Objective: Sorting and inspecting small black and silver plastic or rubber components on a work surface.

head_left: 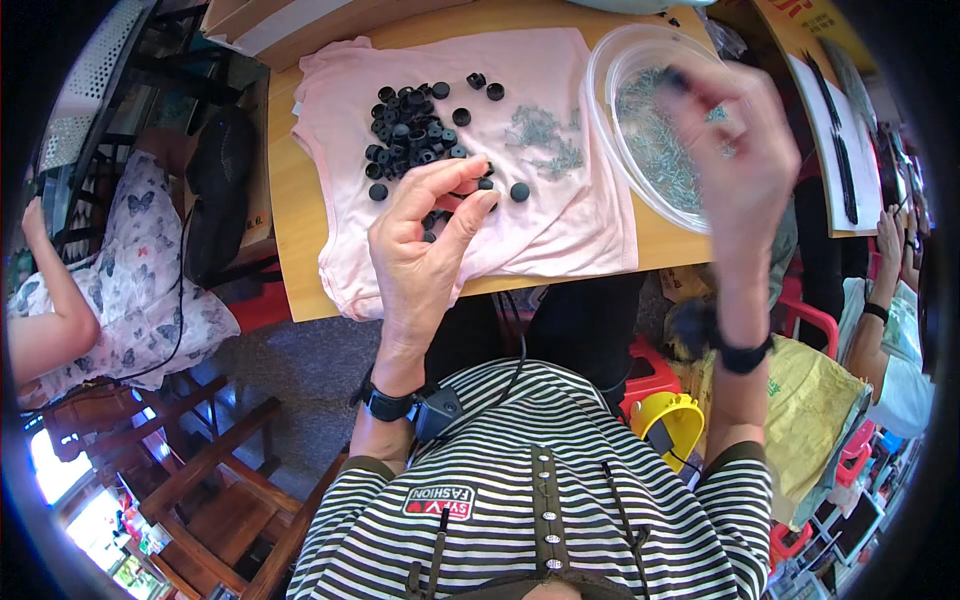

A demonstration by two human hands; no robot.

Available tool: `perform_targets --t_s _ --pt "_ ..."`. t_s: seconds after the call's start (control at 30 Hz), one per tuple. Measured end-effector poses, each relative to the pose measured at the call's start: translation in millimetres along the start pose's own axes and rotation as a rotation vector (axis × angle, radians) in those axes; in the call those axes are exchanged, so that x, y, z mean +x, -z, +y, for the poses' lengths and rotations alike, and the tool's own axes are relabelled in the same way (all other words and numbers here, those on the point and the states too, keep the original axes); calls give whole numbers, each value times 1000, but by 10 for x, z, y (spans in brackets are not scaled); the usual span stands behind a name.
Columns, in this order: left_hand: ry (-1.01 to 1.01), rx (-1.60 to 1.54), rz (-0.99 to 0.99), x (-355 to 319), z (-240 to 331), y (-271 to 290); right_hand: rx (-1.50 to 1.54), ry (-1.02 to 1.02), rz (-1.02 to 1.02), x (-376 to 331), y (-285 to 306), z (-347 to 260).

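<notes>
My left hand (425, 225) is closed in a pinch over the front of the pink cloth (560, 80). Between its thumb and fingertips is a small black round cap (486, 184). Smeared by motion, my right hand (740, 150) is over the right side of a clear round tub (603, 120) of small silvery screws (650, 130). A dark blur shows at its fingertips, and I cannot make out what it is. A heap of black caps (405, 130) lies on the cloth beyond my left hand, with several loose ones around it. Right of the heap lies a scatter of screws (545, 140).
The wooden table (300, 250) carries the cloth and the tub. A cardboard box (290, 25) stands at the far left. White paper with a black strip (845, 150) lies at the right. People sit on both sides. A red stool (650, 375) stands below the table edge.
</notes>
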State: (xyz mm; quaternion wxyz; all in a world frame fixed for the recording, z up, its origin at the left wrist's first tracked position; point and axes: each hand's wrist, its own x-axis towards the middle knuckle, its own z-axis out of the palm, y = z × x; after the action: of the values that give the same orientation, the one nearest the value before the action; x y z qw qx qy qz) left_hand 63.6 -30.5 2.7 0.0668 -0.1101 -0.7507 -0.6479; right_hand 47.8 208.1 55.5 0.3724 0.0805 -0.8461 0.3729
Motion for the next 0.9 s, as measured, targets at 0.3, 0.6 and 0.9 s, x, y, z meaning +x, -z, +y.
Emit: perform_targets --t_s 0.3,0.6,0.9 --pt "-219 592 13 166 -26 107 131 -224 53 783 240 1049" --pt "-62 460 90 80 -104 334 54 143 -612 -332 -675 -178" --pt "-81 431 67 -84 -124 465 -103 212 -672 -417 -869 -207"
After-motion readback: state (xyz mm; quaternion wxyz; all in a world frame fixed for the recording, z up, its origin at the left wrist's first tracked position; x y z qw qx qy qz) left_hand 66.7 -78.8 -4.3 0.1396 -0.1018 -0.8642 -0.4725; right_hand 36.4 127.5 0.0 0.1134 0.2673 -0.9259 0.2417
